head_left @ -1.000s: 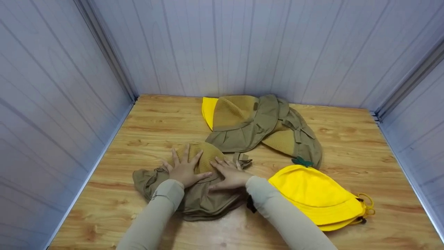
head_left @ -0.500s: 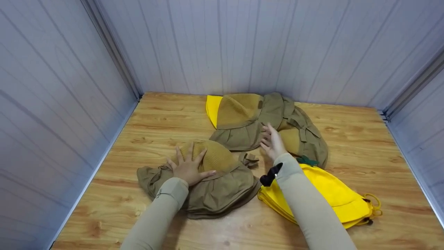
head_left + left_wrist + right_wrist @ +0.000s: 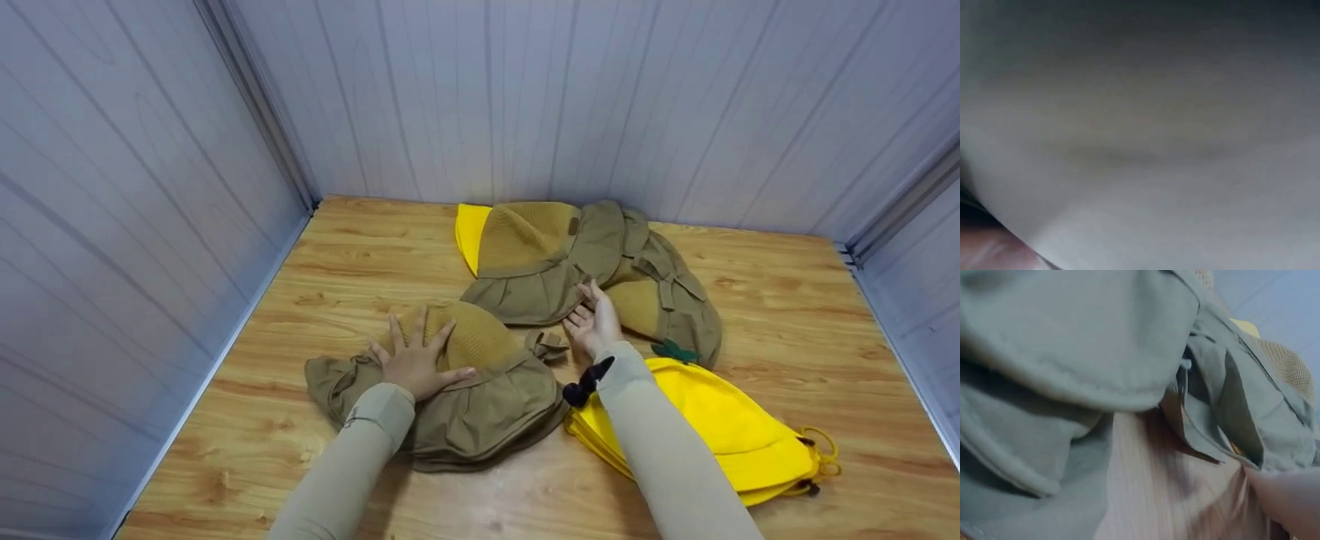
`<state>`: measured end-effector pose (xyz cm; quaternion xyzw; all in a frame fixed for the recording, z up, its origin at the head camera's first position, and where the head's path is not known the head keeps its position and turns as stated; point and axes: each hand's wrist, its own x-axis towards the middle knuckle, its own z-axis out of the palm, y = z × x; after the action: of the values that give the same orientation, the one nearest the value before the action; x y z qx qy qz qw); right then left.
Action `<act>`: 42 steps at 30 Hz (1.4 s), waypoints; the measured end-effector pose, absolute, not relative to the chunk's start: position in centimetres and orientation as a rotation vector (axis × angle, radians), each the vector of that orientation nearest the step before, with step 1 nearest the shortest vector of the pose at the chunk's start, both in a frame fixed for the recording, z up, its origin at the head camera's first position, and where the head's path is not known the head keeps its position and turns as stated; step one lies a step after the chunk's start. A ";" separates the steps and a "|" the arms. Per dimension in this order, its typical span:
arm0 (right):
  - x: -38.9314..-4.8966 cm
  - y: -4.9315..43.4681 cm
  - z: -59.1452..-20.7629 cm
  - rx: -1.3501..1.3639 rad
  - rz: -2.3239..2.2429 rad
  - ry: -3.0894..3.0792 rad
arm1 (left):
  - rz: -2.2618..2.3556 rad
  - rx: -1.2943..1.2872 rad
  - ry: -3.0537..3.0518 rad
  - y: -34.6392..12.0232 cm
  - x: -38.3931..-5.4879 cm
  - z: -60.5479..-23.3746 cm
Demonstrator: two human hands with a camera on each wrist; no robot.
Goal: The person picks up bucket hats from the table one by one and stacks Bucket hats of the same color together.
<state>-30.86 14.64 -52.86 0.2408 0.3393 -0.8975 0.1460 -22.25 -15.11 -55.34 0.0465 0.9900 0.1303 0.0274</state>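
A khaki sun hat [image 3: 480, 337] with a ribbed crown and wide cloth brim lies folded flat at the front left. My left hand [image 3: 416, 364] rests on its crown with fingers spread. Behind it, a second khaki hat [image 3: 525, 240] lies near the back wall. My right hand [image 3: 596, 326] is at that hat's front brim, its thumb over the edge and fingers below, pinching it. In the right wrist view a fingertip [image 3: 1280, 489] meets the brim edge [image 3: 1241, 422]. The left wrist view is a blur of pale cloth.
Another khaki hat [image 3: 686, 307] with a tied strap overlaps on the right. Yellow hats [image 3: 720, 420] with a green leaf tab [image 3: 677, 351] and cord lie under my right forearm. A yellow edge [image 3: 471, 232] shows at the back. Pale panels [image 3: 555, 97] surround the wooden table [image 3: 360, 247].
My right hand has left the front khaki hat and moved back and right to the rear hat's brim. My left hand has stayed on the front hat.
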 end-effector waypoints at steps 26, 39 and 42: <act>-31.0 14.7 -53.0 0.678 -2.404 1.097 | 0.441 0.124 3.050 -15.1 -22.3 -55.4; -30.6 15.8 -50.6 0.607 -2.632 1.018 | 0.404 0.137 3.054 -15.0 -22.4 -55.4; -30.3 16.1 -49.9 0.585 -2.675 1.002 | 0.404 0.134 3.037 -15.1 -22.5 -55.0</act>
<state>-30.32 16.08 -49.89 0.1993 0.3414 -0.9116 0.1127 -22.47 -15.14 -55.05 0.0437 0.9896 0.1315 0.0376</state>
